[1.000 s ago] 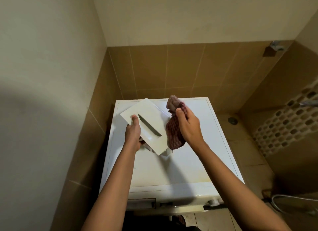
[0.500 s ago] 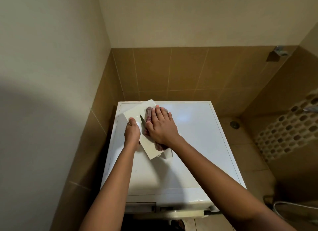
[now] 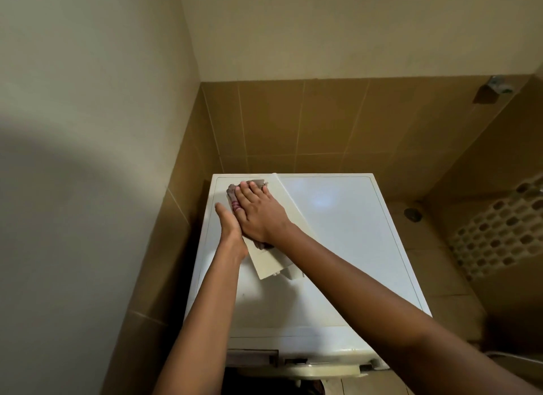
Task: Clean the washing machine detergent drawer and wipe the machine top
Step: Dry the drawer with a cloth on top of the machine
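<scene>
Single head-worn view, wide-angle. Aimed forward and steeply down from above front edge of washing machine [image 3: 338, 247]. Top surface seen close, filling lower centre; rear edge at mid-frame. Beyond it tiled back wall [image 3: 323, 124] faced; left wall [image 3: 88, 130] close alongside.

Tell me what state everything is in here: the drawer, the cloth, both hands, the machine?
detergent drawer: out of the machine, front panel facing up over the top.
cloth: crumpled, pressed against the drawer panel.
right hand: fingers straight, pressing the cloth.
left hand: holds the drawer's left edge.
washing machine top: glossy, reflecting a light.
drawer slot: open, no drawer in it.
</scene>
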Demonstrator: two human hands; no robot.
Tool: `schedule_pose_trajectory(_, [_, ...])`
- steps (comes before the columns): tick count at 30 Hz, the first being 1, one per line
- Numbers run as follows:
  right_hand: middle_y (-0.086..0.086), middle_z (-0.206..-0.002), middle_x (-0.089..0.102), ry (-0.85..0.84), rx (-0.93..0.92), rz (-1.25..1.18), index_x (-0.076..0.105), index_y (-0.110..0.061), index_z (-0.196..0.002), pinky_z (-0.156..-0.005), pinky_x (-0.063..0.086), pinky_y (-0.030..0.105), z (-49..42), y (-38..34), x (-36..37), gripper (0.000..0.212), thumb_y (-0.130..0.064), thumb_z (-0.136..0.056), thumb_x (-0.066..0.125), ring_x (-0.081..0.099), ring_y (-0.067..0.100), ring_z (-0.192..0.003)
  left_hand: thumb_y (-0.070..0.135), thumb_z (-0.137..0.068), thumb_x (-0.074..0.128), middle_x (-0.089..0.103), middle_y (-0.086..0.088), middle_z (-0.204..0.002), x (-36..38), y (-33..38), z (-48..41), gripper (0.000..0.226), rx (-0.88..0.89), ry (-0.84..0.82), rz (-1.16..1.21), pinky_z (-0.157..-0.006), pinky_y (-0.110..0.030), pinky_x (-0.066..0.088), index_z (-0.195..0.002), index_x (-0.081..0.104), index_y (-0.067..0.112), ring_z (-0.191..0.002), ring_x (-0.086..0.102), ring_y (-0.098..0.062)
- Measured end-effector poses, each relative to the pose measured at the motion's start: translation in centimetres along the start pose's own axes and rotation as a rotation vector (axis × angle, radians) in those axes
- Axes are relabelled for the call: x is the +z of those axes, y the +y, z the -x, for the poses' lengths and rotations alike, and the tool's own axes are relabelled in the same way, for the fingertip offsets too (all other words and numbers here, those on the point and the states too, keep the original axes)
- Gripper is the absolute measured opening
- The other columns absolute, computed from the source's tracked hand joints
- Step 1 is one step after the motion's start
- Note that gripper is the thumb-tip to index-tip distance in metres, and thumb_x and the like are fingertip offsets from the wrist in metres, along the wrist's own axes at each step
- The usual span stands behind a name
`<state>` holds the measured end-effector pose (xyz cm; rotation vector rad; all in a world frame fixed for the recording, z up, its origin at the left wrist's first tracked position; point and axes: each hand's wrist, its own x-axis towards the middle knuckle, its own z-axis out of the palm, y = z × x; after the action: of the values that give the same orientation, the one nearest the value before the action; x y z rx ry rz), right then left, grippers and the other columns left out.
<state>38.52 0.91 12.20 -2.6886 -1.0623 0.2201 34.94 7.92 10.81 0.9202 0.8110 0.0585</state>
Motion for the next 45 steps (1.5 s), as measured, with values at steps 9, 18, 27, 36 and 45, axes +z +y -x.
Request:
schedule_pose_trajectory(9, [0.011,-0.155,0.028,0.034,-0.002,-0.034,0.026,-0.008,-0.149,-0.12,-0.002,0.038,5.4,-1.1,-0.1,0.07,-0.039,-0.09,0.007,0.013,0.021,-0.147,0.048,-0.102,0.018,0.072,-0.007,-0.07,-0.4,-0.3,-0.8,0.064,-0.056,-0.048,0.001,-0.064,-0.029,0.051,-0.084,0.066,0.009,-0.073,0.065,-0.019])
schedule_pose_trajectory(18, [0.005,-0.115,0.069,0.274,-0.211,-0.126,0.067,-0.014,-0.112,-0.111,0.033,0.036,9.7,1.2,1.0,0.037,-0.034,-0.09,0.045,0.056,0.021,-0.121,0.054,-0.1,0.028,0.07,-0.014,-0.086,-0.7,0.0,-1.4,0.06,-0.205,-0.011,-0.178,-0.068,-0.034,0.054,-0.105,0.065,0.008,-0.078,0.066,-0.029])
schedule_pose_trajectory(27, [-0.001,-0.126,0.064,0.451,-0.384,-0.196,0.069,-0.016,-0.114,-0.112,0.033,0.032,13.6,5.9,2.5,0.032,-0.031,-0.086,0.065,0.053,0.013,-0.124,0.064,-0.096,0.029,0.046,-0.009,-0.144,0.3,-0.5,-0.5,0.072,-0.103,0.153,-0.414,-0.105,-0.044,0.039,-0.143,0.036,0.01,-0.128,0.047,-0.032])
schedule_pose_trajectory(36, [-0.001,-0.158,0.021,0.232,0.134,-0.095,0.026,-0.021,-0.151,-0.118,0.002,0.034,10.5,4.3,0.2,0.065,-0.049,-0.093,0.015,0.012,0.016,-0.147,0.074,-0.079,0.054,0.064,-0.011,-0.116,0.4,-1.1,-0.3,0.078,0.054,0.197,-0.536,-0.089,-0.049,0.055,-0.129,0.049,0.015,-0.099,0.063,-0.032])
schedule_pose_trajectory(45, [0.003,-0.161,-0.001,0.049,0.177,-0.144,0.007,-0.019,-0.154,-0.119,0.003,0.04,0.7,3.2,-1.1,0.059,-0.041,-0.102,0.023,-0.002,0.02,-0.148,0.071,-0.083,0.051,0.062,-0.009,-0.102,-0.9,-1.3,0.2,0.06,0.096,0.202,-0.587,-0.082,-0.04,0.053,-0.11,0.048,0.017,-0.093,0.06,-0.029])
